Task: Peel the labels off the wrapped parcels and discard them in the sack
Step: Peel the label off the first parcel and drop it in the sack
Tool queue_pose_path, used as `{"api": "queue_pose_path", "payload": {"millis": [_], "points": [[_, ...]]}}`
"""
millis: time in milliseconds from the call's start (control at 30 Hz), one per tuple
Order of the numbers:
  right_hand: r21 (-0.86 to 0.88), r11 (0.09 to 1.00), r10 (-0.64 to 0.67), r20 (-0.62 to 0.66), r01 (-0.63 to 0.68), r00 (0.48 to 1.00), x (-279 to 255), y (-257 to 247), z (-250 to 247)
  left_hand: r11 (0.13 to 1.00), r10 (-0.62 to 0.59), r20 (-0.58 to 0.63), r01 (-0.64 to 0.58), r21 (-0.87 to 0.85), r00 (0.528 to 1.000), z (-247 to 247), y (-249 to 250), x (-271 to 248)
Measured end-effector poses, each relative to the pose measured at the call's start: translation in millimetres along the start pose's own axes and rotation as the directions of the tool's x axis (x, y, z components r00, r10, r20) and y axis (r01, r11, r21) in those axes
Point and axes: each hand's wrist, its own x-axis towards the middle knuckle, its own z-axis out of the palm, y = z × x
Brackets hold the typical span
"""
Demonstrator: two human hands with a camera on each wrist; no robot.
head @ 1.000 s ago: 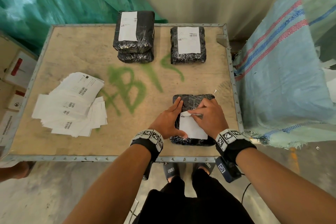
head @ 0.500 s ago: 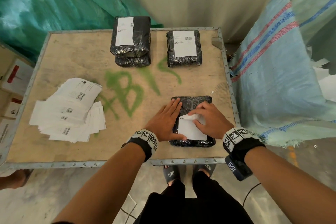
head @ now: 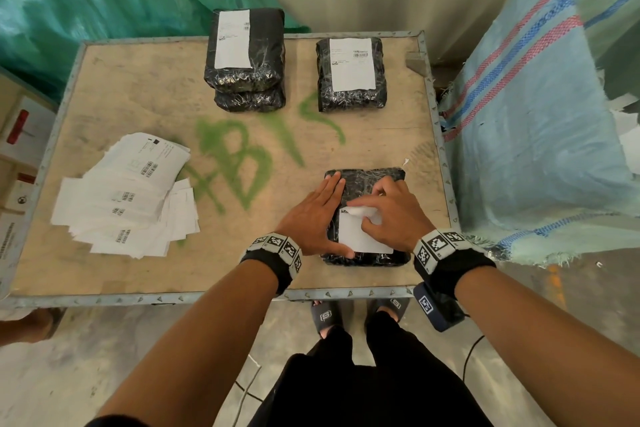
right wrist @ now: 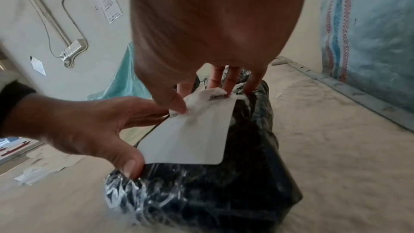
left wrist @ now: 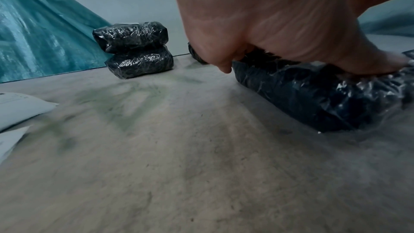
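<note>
A black wrapped parcel [head: 367, 180] lies near the table's front right. Its white label [head: 360, 239] is still stuck over its near half, and its far edge is curled back. My right hand [head: 363, 213] pinches that curled edge between thumb and fingers, which the right wrist view shows at the label [right wrist: 190, 139]. My left hand [head: 313, 215] lies flat with straight fingers on the parcel's left side, thumb at the near corner [right wrist: 132, 167]. In the left wrist view the palm [left wrist: 268, 24] presses on the parcel [left wrist: 313, 98]. The striped woven sack [head: 536, 149] stands open just right of the table.
A stack of two parcels [head: 246, 55] and a single parcel [head: 351, 74], both labelled on top, sit at the table's far edge. A loose pile of white labels [head: 128, 198] lies at the left. The table's metal rim [head: 440, 149] runs beside the sack.
My right hand has drawn the label's far edge back toward me, baring more black wrap. The left hand has stayed pressed on the parcel.
</note>
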Motion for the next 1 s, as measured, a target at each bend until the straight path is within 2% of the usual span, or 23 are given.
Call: {"api": "queue_pose_path", "payload": {"millis": [233,467,667,767,867,1000], "points": [[0.139,0.990,0.025,-0.249,0.011,0.968,-2.2,-2.7,15.0,0.997,-0.045,0.053,0.041,0.061,0.998,-2.1,6.3,2.3],[0.185,0.982,-0.001,-0.215,0.041,0.977,-7.6,3.1,10.2,0.997,-0.057,0.066,0.053,0.059,0.996,-0.4,5.2,2.9],[0.053,0.993,-0.102,-0.058,0.105,0.993,-15.7,5.3,-4.2,0.996,-0.078,0.056,0.076,0.040,0.995,0.4,5.4,0.1],[0.043,0.996,-0.075,-0.037,0.076,0.997,-16.1,2.8,-15.0,0.995,-0.098,0.051,0.098,0.000,0.994,1.7,3.3,-3.4],[-0.146,0.987,-0.080,-0.096,0.065,0.992,-14.6,-2.3,-14.7,0.993,-0.113,0.047,0.115,-0.034,0.992,2.8,2.1,-7.4],[-0.200,0.979,-0.090,-0.286,0.033,0.954,-12.5,-6.7,-1.7,0.992,-0.116,0.059,0.119,-0.046,0.991,3.5,2.0,-7.4]]}}
